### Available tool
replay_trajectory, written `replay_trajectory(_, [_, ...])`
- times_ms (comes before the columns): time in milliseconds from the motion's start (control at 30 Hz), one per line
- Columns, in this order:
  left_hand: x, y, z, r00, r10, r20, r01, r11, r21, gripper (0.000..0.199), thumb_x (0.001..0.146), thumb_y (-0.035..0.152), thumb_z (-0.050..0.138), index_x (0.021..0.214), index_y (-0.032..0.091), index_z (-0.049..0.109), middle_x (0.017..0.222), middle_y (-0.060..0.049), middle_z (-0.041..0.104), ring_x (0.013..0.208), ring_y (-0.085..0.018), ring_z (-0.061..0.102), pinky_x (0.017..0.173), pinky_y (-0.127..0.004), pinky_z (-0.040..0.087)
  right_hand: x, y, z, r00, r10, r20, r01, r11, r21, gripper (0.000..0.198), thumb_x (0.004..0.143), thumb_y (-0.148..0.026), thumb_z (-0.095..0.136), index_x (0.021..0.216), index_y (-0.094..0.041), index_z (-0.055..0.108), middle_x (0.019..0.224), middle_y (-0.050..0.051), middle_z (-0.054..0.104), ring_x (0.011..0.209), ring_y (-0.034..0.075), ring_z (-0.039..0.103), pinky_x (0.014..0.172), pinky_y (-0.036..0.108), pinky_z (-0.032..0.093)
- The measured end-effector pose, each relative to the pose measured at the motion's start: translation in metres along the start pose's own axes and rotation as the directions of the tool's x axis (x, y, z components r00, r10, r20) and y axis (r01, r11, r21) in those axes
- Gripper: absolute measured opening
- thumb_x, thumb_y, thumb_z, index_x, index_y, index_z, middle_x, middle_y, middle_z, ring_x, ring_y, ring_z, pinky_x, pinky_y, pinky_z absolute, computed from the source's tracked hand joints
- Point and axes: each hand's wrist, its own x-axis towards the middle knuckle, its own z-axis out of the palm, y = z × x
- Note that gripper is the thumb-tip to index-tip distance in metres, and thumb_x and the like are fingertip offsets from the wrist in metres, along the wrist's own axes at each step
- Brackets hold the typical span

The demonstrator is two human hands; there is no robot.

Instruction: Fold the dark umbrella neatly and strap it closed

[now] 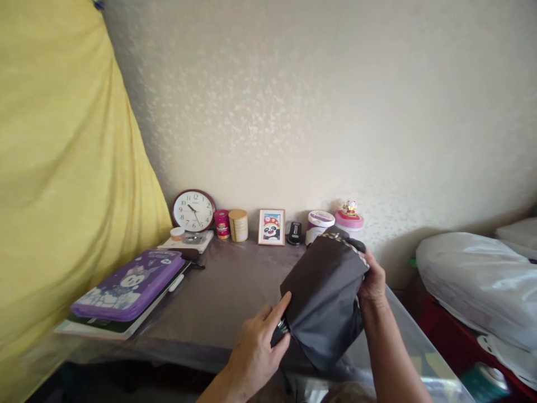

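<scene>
A dark grey folding umbrella [323, 291] is held up over the front right of the table, tilted, its loose cloth hanging down in folds. Checked trim runs along the cloth's upper edge. My left hand [262, 341] grips the black end at the lower left, where short metal parts show between thumb and fingers. At the upper right, my right hand [373, 277] is closed on the trimmed edge and a dark rounded part. Some of its fingers are hidden behind the cloth.
A clock [193, 210], two tins, a panda picture frame [271, 227], a black stapler-like item [295, 233] and lidded tubs [321, 219] line the wall. A purple case [130, 285] lies on books at left, by a yellow curtain [75, 168]. White bags [478, 280] sit right.
</scene>
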Motion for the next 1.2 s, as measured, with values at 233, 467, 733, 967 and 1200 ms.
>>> replay_trajectory(233, [-0.007,-0.011,-0.001,0.873,-0.402,0.274,0.478,0.601,-0.641,0.032,0.076,0.04,0.055,0.098,0.018,0.059,0.065,0.001,0.058,0.059,-0.012,0.054,0.053,-0.02,0.042,-0.001,0.003,0.028,0.973,0.18,0.142,-0.182,0.983,0.003,0.03,0.07,-0.046,0.058,0.087,-0.021,0.059,0.08,0.002,0.066,0.072,0.019,0.059,0.066,0.029,0.044])
replay_trajectory(467, [-0.014,-0.048,0.007,0.664,-0.529,0.527,0.701,0.197,-0.685,0.036,0.067,0.05,0.061,0.079,0.018,0.05,0.051,0.007,0.045,0.036,-0.002,0.027,0.036,-0.016,0.008,-0.007,0.032,0.049,0.881,0.379,0.282,-0.375,0.924,-0.07,0.033,0.068,-0.04,0.066,0.096,-0.024,0.058,0.077,-0.002,0.065,0.062,0.014,0.058,0.056,0.023,0.042])
replay_trajectory(733, [-0.005,-0.107,0.018,0.661,-0.472,0.583,0.731,0.231,-0.642,0.034,0.066,0.048,0.059,0.07,0.016,0.049,0.047,0.006,0.047,0.033,-0.001,0.024,0.034,-0.015,0.009,-0.008,0.062,0.048,0.849,0.453,0.271,-0.337,0.86,-0.383,0.036,0.065,-0.034,0.066,0.098,-0.021,0.061,0.084,0.001,0.067,0.071,0.015,0.059,0.058,0.023,0.042])
replay_trajectory(967, [0.0,-0.132,0.018,0.63,-0.471,0.618,0.769,0.269,-0.58,0.034,0.064,0.047,0.062,0.064,0.015,0.049,0.044,0.005,0.049,0.031,-0.001,0.024,0.034,-0.015,0.01,-0.008,0.088,0.048,0.806,0.469,0.361,-0.337,0.865,-0.371,0.029,0.057,-0.029,0.068,0.084,-0.018,0.065,0.08,0.001,0.068,0.074,0.016,0.06,0.067,0.025,0.044])
replay_trajectory(1200, [0.009,-0.123,0.014,0.652,-0.437,0.619,0.747,0.231,-0.624,0.034,0.065,0.048,0.058,0.064,0.017,0.044,0.045,0.006,0.047,0.032,-0.001,0.022,0.035,-0.016,0.007,-0.005,0.071,0.05,0.839,0.421,0.345,-0.341,0.9,-0.27,0.029,0.057,-0.033,0.07,0.082,-0.018,0.067,0.08,0.001,0.069,0.072,0.016,0.061,0.068,0.026,0.045])
